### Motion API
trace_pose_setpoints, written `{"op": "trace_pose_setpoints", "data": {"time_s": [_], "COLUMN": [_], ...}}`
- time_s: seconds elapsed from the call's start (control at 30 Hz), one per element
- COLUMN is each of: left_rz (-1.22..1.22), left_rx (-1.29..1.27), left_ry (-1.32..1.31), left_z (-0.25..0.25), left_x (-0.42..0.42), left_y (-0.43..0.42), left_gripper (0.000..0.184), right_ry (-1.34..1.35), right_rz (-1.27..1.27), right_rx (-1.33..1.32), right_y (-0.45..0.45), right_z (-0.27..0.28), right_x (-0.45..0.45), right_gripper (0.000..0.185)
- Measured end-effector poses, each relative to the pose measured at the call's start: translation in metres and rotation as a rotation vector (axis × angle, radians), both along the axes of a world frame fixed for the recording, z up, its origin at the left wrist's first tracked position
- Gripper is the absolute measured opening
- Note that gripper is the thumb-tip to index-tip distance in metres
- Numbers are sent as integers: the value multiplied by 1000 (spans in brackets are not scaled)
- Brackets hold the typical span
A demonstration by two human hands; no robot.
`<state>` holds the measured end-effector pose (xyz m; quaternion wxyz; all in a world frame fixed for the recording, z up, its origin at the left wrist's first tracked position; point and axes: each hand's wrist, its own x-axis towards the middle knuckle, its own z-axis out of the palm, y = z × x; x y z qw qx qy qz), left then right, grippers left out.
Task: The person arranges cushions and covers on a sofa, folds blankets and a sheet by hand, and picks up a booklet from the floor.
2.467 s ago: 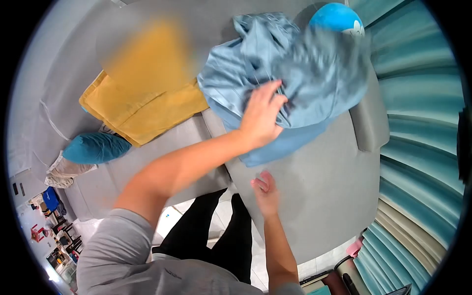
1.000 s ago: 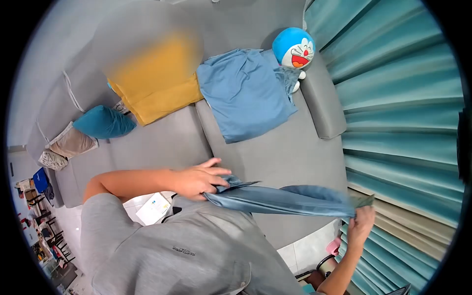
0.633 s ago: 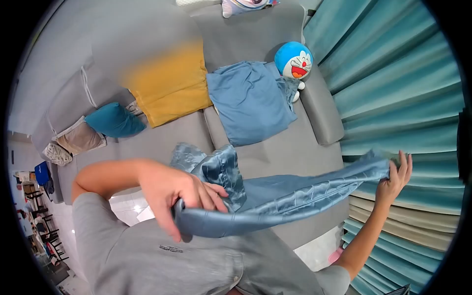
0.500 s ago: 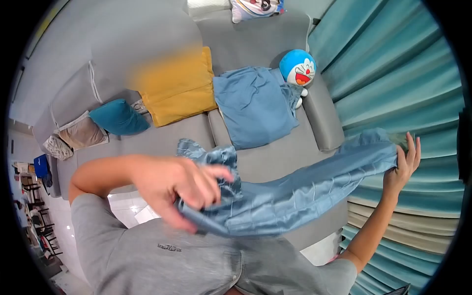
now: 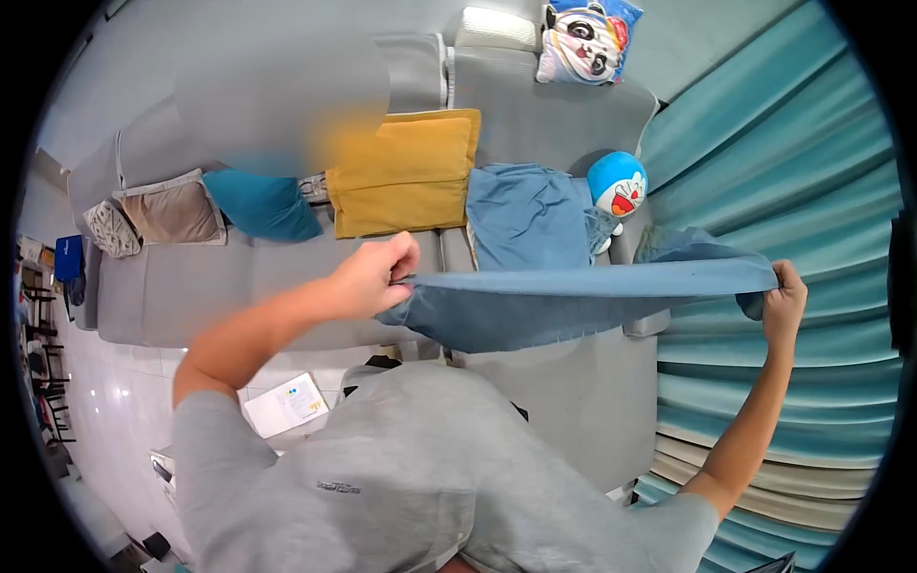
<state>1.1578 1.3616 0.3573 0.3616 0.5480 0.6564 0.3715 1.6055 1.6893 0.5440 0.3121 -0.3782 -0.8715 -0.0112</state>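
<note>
A blue cloth garment (image 5: 564, 306) is stretched in the air between my two hands, its upper edge nearly straight. My left hand (image 5: 377, 275) pinches its left end, fingers closed. The right end is gripped in my right hand (image 5: 785, 291), fingers wrapped round the edge. Behind it another blue cloth (image 5: 528, 215) lies on the grey sofa (image 5: 592, 406), its lower part hidden by the held garment. The blue and white plush toy (image 5: 618, 183) sits at that cloth's right side.
A yellow cushion (image 5: 411, 177), a teal cushion (image 5: 263, 202) and a beige cushion (image 5: 174, 212) rest along the sofa. Teal curtains (image 5: 764, 210) hang at the right. A panda pillow (image 5: 587, 43) lies above the backrest. A white box (image 5: 287, 405) is at the lower left.
The garment has gone from bunched and sagging to stretched between both hands. My left hand has risen and closed on its edge. The view has tilted up, showing more of the backrest.
</note>
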Motion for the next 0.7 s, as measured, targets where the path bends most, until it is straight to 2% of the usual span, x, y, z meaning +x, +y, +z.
{"op": "trace_pose_setpoints", "data": {"time_s": [0.1,0.17,0.23,0.27,0.33,0.37,0.4,0.47,0.5,0.53,0.57,0.63,0.7], "left_rz": [63,57,158,156,217,342,338,554,547,548,528,512,332], "left_rx": [127,118,-20,-19,-452,-725,-737,-858,-844,-856,-858,-875,-747], "left_ry": [75,267,226,218,-232,-737,-749,-1345,-1334,-1342,-1413,-1482,-1540], "left_z": [-89,-198,-271,-281,-296,-291,-302,-332,-303,-282,-264,-240,-226], "left_x": [-21,-36,-37,-41,-44,-45,-43,-42,-33,-23,-13,2,11], "left_y": [-11,-18,-28,-27,-29,-31,-32,-28,-27,-23,-19,-13,-8], "left_gripper": [23,26,12,12,21,27,27,26,27,27,27,26,30], "right_ry": [-5,-125,-241,-390,-681,-819,-791,-751,-740,-611,-645,-566,-399], "right_rz": [48,43,29,-47,-230,-335,-377,-410,-343,-208,-22,223,296], "right_rx": [-330,-426,-515,-616,-794,-865,-952,-1095,-1175,-1214,-1040,-883,-890], "right_y": [-10,-17,-23,-25,-15,-6,-7,-24,-45,-63,-90,-142,-195], "right_z": [12,26,32,28,7,-19,-51,-124,-157,-207,-240,-305,-334], "right_x": [-32,-51,-76,-93,-117,-121,-126,-152,-174,-184,-205,-238,-270], "right_gripper": [8,12,16,19,29,34,38,45,46,49,48,46,44]}}
